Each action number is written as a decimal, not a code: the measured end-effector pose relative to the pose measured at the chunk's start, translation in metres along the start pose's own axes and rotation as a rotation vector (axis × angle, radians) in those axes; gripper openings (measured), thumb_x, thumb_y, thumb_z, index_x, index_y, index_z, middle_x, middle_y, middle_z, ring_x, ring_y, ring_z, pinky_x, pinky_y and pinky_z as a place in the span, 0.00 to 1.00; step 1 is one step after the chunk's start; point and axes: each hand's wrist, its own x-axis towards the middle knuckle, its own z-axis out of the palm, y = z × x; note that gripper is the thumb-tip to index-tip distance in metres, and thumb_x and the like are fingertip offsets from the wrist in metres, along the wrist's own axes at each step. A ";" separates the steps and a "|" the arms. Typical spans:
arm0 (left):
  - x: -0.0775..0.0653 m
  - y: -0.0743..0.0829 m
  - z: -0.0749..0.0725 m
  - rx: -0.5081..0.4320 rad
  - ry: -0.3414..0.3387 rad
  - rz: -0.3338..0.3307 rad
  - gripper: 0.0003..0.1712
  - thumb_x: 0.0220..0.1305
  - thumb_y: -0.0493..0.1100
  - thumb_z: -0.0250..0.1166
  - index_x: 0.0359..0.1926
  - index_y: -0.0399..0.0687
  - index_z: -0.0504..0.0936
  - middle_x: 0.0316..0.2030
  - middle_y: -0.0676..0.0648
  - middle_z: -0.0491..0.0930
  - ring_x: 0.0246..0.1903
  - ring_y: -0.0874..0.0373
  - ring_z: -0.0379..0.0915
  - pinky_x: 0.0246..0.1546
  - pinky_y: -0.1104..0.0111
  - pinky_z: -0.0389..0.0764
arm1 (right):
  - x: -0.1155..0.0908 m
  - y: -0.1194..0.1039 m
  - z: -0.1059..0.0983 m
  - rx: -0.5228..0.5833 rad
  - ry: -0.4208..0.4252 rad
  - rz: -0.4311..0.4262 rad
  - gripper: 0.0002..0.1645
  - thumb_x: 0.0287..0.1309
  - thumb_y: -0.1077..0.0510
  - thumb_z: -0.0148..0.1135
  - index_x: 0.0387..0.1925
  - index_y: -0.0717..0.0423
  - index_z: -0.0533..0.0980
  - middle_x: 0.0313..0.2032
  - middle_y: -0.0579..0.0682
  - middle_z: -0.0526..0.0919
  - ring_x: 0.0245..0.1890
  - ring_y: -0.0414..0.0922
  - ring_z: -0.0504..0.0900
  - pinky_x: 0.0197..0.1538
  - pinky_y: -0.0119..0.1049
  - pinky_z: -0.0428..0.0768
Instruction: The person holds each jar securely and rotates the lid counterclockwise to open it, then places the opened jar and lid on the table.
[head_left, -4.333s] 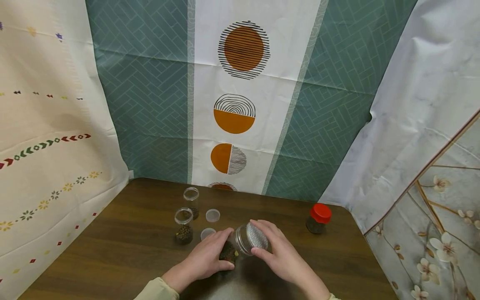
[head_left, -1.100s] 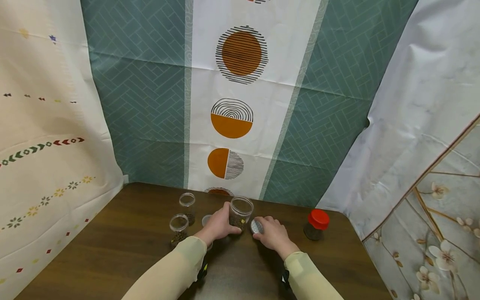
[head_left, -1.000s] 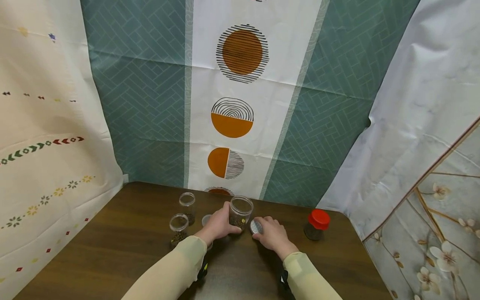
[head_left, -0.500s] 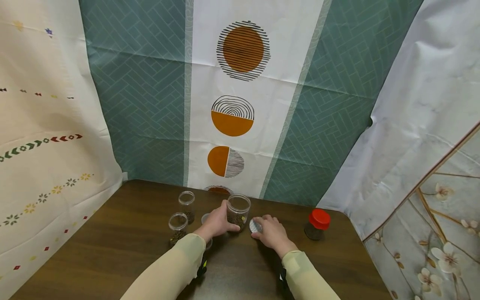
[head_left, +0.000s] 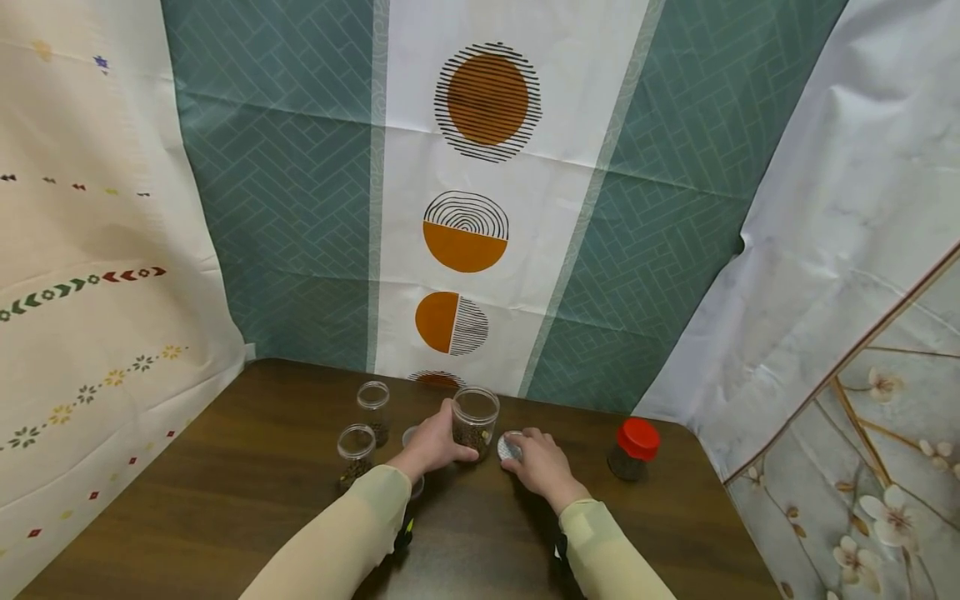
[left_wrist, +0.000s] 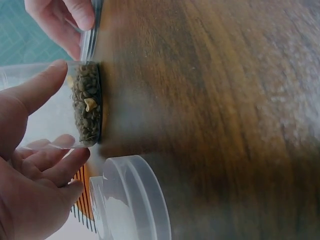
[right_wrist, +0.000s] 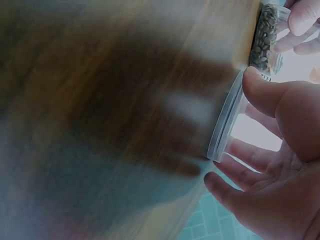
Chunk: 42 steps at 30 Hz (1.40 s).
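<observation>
My left hand (head_left: 435, 443) grips a wide clear jar (head_left: 475, 408) that stands upright and lidless on the table. Small brown pellets and a yellowish piece fill its lower part, plain in the left wrist view. Just to its right, my right hand (head_left: 542, 463) holds a round silver-topped lid (head_left: 508, 448) by its rim, thumb on one side and fingers on the other. That lid (right_wrist: 227, 117) lies flat on the table in the right wrist view. Behind and beside my left hand, two translucent lids (left_wrist: 137, 200) lie on the table, partly hidden in the head view.
Two narrower lidless jars with brown contents stand at left, the front jar (head_left: 356, 454) partly behind my left sleeve and the back jar (head_left: 373, 408) beyond it. A red-capped jar (head_left: 635, 446) stands at right. Patterned cloth (head_left: 300, 208) hangs behind the wooden table (head_left: 210, 483).
Earliest, both hands held the wide jar tilted with its silver lid on. Later the jar stands farther back, uncovered, its lid on the table. Over the last second, jar and lid shift slightly left.
</observation>
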 end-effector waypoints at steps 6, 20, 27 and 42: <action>-0.003 0.003 -0.003 -0.005 -0.009 -0.012 0.56 0.60 0.47 0.87 0.77 0.33 0.61 0.64 0.34 0.82 0.63 0.35 0.80 0.61 0.43 0.81 | -0.002 -0.002 0.001 0.004 0.010 -0.005 0.29 0.71 0.50 0.76 0.68 0.56 0.83 0.65 0.67 0.80 0.63 0.67 0.80 0.63 0.63 0.81; -0.012 -0.002 -0.006 0.083 0.085 0.006 0.61 0.57 0.49 0.89 0.80 0.30 0.63 0.72 0.29 0.75 0.72 0.30 0.70 0.79 0.37 0.58 | -0.009 -0.005 0.001 0.143 -0.033 -0.022 0.33 0.72 0.52 0.75 0.73 0.59 0.78 0.76 0.73 0.69 0.74 0.74 0.70 0.71 0.73 0.70; -0.019 -0.003 -0.006 0.078 0.116 -0.024 0.68 0.59 0.52 0.88 0.85 0.32 0.55 0.79 0.27 0.64 0.79 0.26 0.58 0.78 0.34 0.58 | -0.021 -0.010 -0.004 0.108 0.009 -0.047 0.38 0.71 0.50 0.77 0.75 0.62 0.75 0.79 0.71 0.66 0.79 0.70 0.64 0.75 0.70 0.67; -0.047 0.004 -0.008 0.113 0.181 0.126 0.69 0.60 0.48 0.87 0.87 0.33 0.51 0.85 0.31 0.54 0.84 0.32 0.48 0.83 0.40 0.51 | -0.073 -0.009 -0.028 0.000 0.113 -0.050 0.43 0.69 0.47 0.78 0.77 0.62 0.74 0.79 0.67 0.69 0.80 0.68 0.65 0.76 0.71 0.65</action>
